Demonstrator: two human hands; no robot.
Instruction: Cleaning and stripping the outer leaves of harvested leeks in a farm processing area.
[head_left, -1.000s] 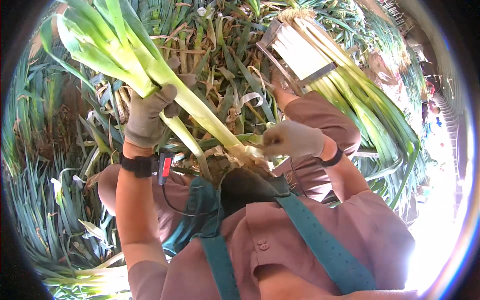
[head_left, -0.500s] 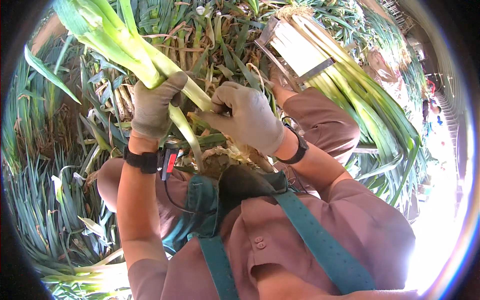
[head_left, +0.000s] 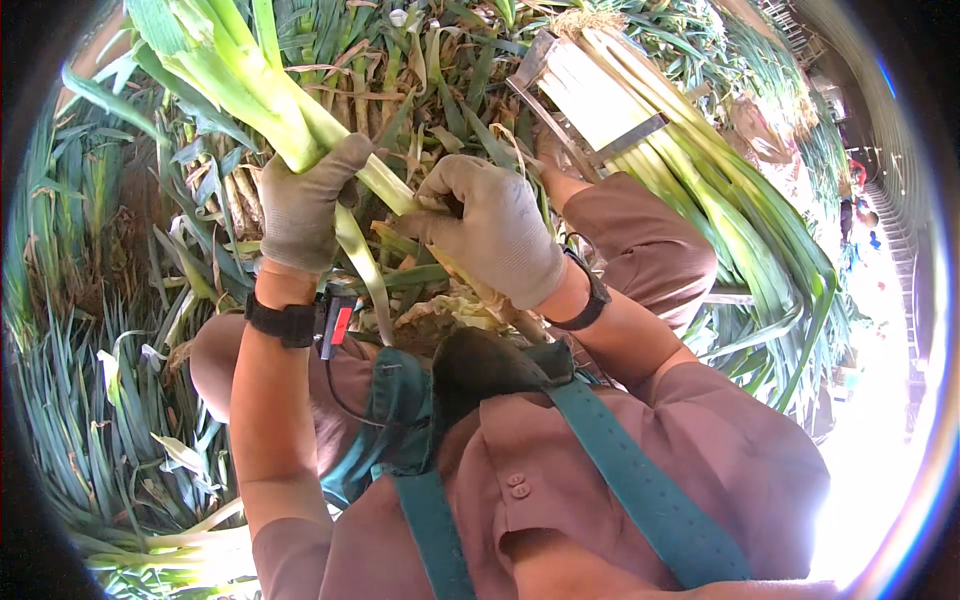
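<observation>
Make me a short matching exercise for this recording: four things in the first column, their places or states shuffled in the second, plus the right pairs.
Things
1. Left hand
2. Right hand
3. Bundle of leeks
4. Straps

Places and states
A. Lying in a metal-edged holder at the picture's upper right
B. Teal, running over the brownish shirt
C. Gloved, gripping the held leek just below its leafy top
D. Gloved, fingers bent at the pale shaft, farther from the leafy top

Right pairs: 1-C, 2-D, 3-A, 4-B
</observation>
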